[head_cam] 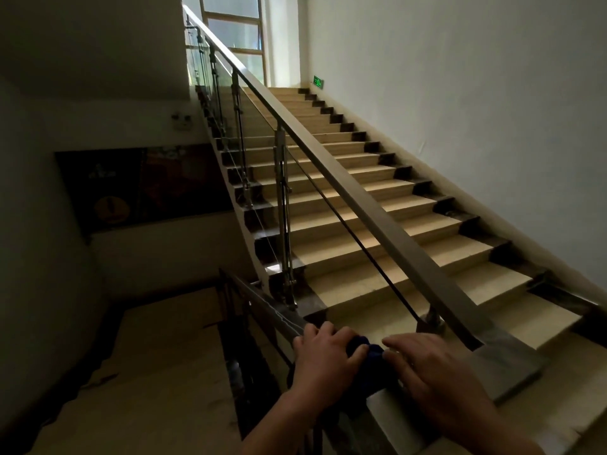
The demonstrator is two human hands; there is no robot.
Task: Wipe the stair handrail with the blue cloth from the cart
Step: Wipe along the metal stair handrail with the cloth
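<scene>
A dark blue cloth point(367, 353) lies bunched on the flat end of the stair handrail point(354, 192), low in the head view. My left hand point(325, 354) curls over the rail and grips the cloth's left side. My right hand point(437, 372) lies on top of the cloth's right side with its fingers stretched flat toward the left. Most of the cloth is hidden under both hands. The wooden handrail climbs up and away to the upper left, carried on metal posts with glass panels.
Beige steps point(377, 224) rise ahead along a white wall point(476, 110) on the right. A window point(236, 31) lights the top landing. A second rail point(262, 303) drops to the lower left beside a landing floor point(147, 372). A dark poster point(141, 185) hangs on the left wall.
</scene>
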